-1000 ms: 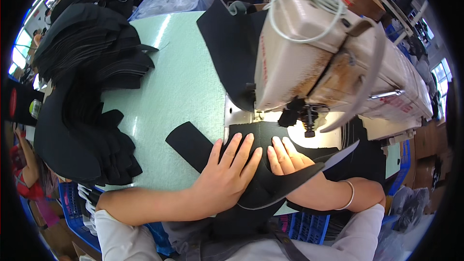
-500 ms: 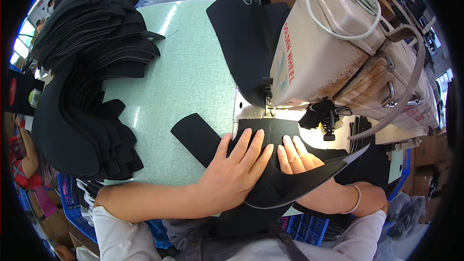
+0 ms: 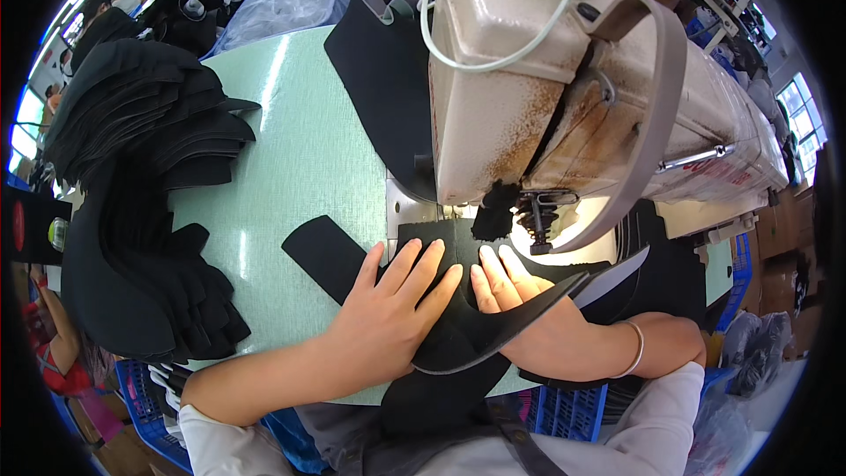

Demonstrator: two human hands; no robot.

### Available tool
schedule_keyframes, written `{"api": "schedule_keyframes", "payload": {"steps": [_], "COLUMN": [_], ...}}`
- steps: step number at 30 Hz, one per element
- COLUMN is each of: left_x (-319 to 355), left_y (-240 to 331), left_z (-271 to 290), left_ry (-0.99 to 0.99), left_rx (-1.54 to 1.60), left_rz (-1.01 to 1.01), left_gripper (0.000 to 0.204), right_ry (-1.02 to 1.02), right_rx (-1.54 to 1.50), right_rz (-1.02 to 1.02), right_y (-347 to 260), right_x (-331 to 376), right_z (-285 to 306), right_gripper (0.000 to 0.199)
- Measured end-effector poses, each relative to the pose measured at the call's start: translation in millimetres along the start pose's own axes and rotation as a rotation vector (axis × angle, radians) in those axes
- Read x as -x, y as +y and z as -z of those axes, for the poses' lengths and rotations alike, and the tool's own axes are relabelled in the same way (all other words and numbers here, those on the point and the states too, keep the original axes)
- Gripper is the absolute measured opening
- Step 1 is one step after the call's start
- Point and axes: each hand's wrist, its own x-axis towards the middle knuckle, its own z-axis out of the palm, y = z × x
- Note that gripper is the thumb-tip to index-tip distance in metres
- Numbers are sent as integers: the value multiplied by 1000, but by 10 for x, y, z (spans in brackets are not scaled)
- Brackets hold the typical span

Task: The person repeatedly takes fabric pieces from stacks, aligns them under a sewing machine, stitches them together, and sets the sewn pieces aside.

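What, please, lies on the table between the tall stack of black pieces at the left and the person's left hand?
In the head view, only bare pale green table separates the stack of black pieces from the left hand, which presses a black fabric piece.

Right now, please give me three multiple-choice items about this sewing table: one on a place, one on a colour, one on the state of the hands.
1. Where does the tall stack of black foam pieces lie?
A. left of the hands
B. on top of the machine
C. right of the machine
2. What colour is the smooth table top?
A. red
B. pale green
C. yellow
3. How is the left hand?
A. closed in a fist
B. lifted in the air
C. flat, fingers spread, on the black foam piece
Answers: 1 A, the stack fills the table's left side. 2 B, its bare surface shows pale green. 3 C, the palm presses down beside the right hand.
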Motion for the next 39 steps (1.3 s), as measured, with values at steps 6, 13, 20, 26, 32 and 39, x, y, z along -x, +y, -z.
{"api": "schedule_keyframes", "payload": {"steps": [6, 13, 20, 26, 32, 39], "left_x": [-35, -67, -71, -83, -74, -114], "left_y": [-47, -108, -120, -126, -140, -191], "left_z": [8, -30, -34, -10, -7, -96], "left_ry": [21, 21, 11, -25, 1, 122], "left_rx": [57, 7, 21, 40, 53, -38], "left_rz": [28, 28, 14, 18, 17, -27], "left_gripper": [74, 91, 91, 92, 89, 75], "right_ry": [-9, -20, -19, -20, 89, 35], "right_rx": [-43, -96, -46, -91, -69, -142], "right_rz": [-28, -52, -50, -34, -25, -62], "right_y": [63, 127, 117, 163, 160, 239], "right_x": [-55, -77, -71, -95, -145, -117], "right_z": [-17, -25, -50, -43, -12, -21], "right_gripper": [51, 54, 60, 61, 62, 54]}}
